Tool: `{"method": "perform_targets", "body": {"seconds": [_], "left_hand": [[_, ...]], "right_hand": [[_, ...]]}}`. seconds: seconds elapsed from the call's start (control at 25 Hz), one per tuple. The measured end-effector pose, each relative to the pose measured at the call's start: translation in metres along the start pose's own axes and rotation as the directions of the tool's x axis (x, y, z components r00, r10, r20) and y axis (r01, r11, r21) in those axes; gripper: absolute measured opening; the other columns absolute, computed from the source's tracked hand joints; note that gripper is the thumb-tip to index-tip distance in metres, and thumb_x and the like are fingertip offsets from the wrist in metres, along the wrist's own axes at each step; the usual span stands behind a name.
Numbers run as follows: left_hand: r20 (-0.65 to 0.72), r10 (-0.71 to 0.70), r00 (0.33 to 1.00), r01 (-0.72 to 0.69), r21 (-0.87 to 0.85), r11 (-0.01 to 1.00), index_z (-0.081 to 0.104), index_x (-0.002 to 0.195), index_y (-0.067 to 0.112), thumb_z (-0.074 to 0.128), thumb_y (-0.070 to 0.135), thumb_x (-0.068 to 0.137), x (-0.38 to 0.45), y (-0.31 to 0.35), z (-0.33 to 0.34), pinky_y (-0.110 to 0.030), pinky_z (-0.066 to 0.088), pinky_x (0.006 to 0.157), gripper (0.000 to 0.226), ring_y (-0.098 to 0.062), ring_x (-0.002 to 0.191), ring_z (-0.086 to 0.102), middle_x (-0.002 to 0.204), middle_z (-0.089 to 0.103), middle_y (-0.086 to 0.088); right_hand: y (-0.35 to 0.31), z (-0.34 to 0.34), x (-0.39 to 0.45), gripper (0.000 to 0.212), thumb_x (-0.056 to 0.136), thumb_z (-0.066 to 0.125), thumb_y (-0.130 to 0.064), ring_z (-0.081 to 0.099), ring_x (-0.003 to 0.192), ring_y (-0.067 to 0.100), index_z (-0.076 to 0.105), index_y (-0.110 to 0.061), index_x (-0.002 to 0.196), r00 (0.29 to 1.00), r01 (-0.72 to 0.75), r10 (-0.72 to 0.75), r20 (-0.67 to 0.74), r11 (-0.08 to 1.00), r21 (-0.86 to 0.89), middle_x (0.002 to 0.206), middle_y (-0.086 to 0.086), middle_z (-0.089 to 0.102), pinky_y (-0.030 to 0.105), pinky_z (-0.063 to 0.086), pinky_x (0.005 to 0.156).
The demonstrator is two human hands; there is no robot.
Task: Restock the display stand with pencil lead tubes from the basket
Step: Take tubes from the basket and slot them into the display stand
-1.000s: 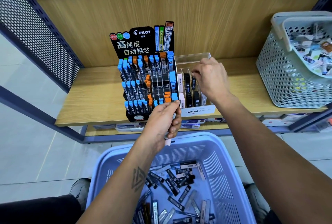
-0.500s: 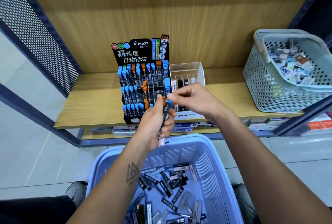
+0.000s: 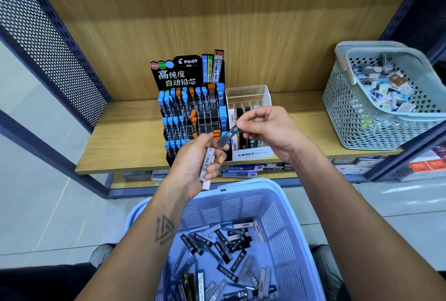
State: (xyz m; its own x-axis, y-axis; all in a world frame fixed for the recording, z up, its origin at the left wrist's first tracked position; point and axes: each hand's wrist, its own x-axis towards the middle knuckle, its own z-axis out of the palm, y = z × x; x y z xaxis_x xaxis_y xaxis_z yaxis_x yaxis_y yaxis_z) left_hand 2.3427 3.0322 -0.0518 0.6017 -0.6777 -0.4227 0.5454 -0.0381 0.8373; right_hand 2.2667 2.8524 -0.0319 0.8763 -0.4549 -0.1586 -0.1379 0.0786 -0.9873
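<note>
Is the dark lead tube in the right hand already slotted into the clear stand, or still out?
Still out. The right hand pinches the dark tube in mid-air, tilted, in front of the clear stand.

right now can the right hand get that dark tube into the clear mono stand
Probably yes. The right hand pinches the dark tube just in front of the clear Mono stand, whose top is open. The left hand, holding a pale tube, sits lower and off to the side.
</note>
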Motion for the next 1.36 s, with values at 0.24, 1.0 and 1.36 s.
{"method": "perform_targets", "body": {"seconds": [0.24,1.0,1.36], "left_hand": [[-0.001,0.007,1.000,-0.007,-0.033,0.999,0.065,0.093,-0.003,0.054,0.023,0.104,0.010,-0.003,0.003,-0.020,0.021,0.033,0.030,-0.010,0.038,0.032,0.065,0.058,-0.013],[-0.082,0.281,0.956,-0.238,0.338,0.911,0.071,0.112,0.006,0.065,0.003,0.096,0.028,0.000,0.020,-0.019,0.021,0.039,0.017,-0.011,0.038,0.026,0.060,0.053,-0.009],[-0.126,0.177,0.976,-0.146,0.224,0.964,0.062,0.119,0.005,0.056,-0.008,0.096,0.032,-0.011,0.015,-0.020,0.023,0.035,0.027,-0.010,0.038,0.032,0.081,0.068,-0.009]], "right_hand": [[0.009,-0.009,0.003,0.014,0.080,0.075,0.005,0.067,0.067,0.019,0.073,-0.001,0.092,0.999,0.025,-0.027,0.022,0.995,0.100,0.077,0.014,0.071,0.025,0.055,0.067],[0.024,-0.010,0.002,0.028,0.081,0.077,0.006,0.066,0.075,0.020,0.065,0.000,0.105,0.982,0.122,-0.085,0.171,0.968,-0.217,0.079,0.012,0.068,0.032,0.059,0.077],[0.020,-0.051,0.035,0.027,0.084,0.078,-0.007,0.069,0.080,0.017,0.074,-0.025,0.104,0.848,0.168,-0.413,-0.332,0.803,-0.571,0.089,0.001,0.071,0.033,0.059,0.085]]}}
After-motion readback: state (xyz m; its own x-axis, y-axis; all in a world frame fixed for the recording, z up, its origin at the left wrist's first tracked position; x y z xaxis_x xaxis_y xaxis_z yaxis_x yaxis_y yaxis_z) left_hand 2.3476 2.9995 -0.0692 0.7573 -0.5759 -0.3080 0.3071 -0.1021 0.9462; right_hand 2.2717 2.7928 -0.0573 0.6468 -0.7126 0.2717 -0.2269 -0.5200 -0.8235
